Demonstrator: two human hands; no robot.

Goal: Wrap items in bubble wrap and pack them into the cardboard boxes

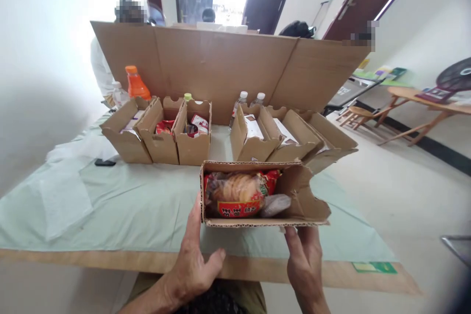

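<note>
The box [303, 196] is lying crosswise in front of the person, its long axis running left to right and its open side facing them. The left hand [194, 262] is pressing its fingers along the closed left end, thumb standing free. The right hand [303, 257] is touching the lower edge nearer the notched right end; its fingertips are hiding behind the box, so I'm not telling how firmly it's gripping. Inside, a red pack [239, 194] is lying lengthwise, nearer the left hand, a pale bag [276, 204] sitting just beside it. Beyond, two groups of boxes [164, 151] are standing on the bench [140, 206], a gap separating them.
</note>
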